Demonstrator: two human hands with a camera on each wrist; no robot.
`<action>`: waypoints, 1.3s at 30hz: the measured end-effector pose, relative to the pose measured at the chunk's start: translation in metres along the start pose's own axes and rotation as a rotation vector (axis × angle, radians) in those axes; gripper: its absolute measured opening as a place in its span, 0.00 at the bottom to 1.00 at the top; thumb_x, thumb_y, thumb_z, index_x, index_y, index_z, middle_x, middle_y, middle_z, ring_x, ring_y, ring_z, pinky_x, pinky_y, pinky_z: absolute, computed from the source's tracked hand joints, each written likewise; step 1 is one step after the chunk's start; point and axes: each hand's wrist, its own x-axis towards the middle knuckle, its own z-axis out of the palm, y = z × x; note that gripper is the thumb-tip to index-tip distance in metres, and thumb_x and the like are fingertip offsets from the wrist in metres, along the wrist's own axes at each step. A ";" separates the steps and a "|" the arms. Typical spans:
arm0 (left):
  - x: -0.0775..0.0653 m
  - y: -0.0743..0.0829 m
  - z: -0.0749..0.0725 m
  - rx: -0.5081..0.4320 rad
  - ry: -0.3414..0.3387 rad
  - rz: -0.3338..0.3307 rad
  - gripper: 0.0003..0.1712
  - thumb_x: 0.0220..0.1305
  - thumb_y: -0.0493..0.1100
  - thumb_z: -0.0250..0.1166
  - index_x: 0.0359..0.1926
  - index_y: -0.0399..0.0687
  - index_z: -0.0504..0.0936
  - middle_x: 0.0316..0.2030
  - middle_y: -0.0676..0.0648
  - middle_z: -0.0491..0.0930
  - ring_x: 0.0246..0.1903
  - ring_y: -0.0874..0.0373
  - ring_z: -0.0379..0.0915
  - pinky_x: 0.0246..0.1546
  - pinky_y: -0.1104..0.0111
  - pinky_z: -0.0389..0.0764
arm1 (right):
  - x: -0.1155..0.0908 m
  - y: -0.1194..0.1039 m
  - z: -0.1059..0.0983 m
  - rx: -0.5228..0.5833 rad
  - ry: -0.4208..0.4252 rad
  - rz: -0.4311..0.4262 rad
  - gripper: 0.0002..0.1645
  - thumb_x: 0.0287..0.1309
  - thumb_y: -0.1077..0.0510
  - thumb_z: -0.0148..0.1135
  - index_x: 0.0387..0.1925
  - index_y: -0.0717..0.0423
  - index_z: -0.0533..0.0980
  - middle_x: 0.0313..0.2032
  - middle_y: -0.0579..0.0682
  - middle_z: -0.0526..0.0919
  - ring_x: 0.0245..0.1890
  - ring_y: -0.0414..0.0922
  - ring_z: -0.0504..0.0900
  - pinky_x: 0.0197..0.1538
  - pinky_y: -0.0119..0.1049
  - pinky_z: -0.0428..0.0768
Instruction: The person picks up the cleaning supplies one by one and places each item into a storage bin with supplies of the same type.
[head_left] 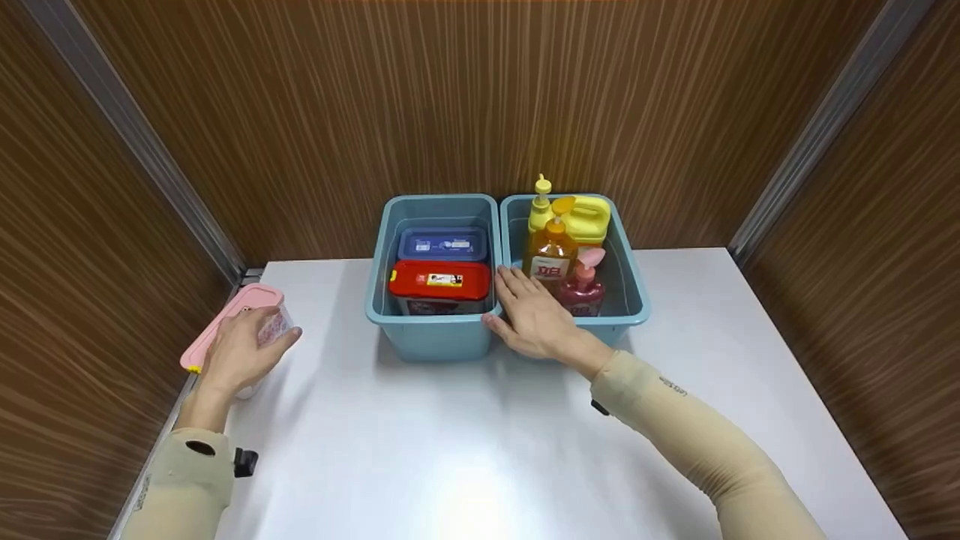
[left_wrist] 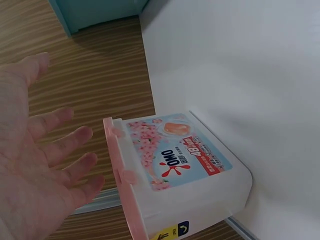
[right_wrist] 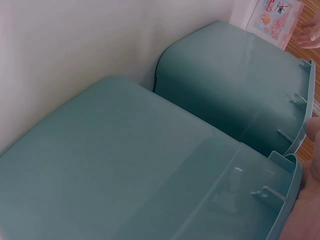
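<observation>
In the head view my left hand [head_left: 244,351] is over a white box with a pink lid [head_left: 259,295], fingers loosely spread. The left wrist view shows the OMO box [left_wrist: 185,157] on the table, a gap between it and my fingertips. My right hand [head_left: 534,319] rests with straight fingers at the front of the right blue bin [head_left: 634,296], by the adjoining rim of the left bin [head_left: 435,341]. From the right wrist view, part of that hand [right_wrist: 305,205] is against the rim.
The left bin holds a red-lidded box [head_left: 412,279] and a blue-lidded box [head_left: 442,234]. In the right bin stand an orange pump bottle [head_left: 551,244], a pink pump bottle [head_left: 583,292], a yellow pump bottle [head_left: 540,214] and a yellow jug [head_left: 589,219]. Wood-grain panels [head_left: 465,97] enclose the table.
</observation>
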 end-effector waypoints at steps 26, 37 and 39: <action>-0.018 -0.038 -0.005 0.021 0.021 -0.163 0.50 0.78 0.65 0.67 0.83 0.35 0.66 0.78 0.22 0.69 0.74 0.23 0.58 0.67 0.24 0.68 | 0.000 0.000 0.002 0.002 0.015 -0.001 0.54 0.84 0.30 0.49 0.90 0.61 0.52 0.92 0.59 0.52 0.93 0.61 0.51 0.94 0.59 0.52; -0.024 -0.051 -0.002 0.043 0.095 -0.139 0.47 0.76 0.59 0.68 0.80 0.29 0.68 0.76 0.19 0.69 0.74 0.19 0.57 0.73 0.25 0.62 | 0.000 -0.001 0.001 0.001 0.013 0.000 0.53 0.84 0.30 0.49 0.90 0.61 0.53 0.92 0.58 0.52 0.93 0.61 0.51 0.94 0.59 0.51; -0.025 -0.052 -0.001 0.045 0.126 -0.129 0.46 0.75 0.56 0.69 0.78 0.28 0.69 0.76 0.19 0.69 0.73 0.18 0.57 0.73 0.25 0.60 | 0.000 -0.001 0.001 0.003 0.009 0.003 0.53 0.84 0.30 0.49 0.91 0.60 0.52 0.92 0.58 0.52 0.93 0.61 0.51 0.94 0.58 0.51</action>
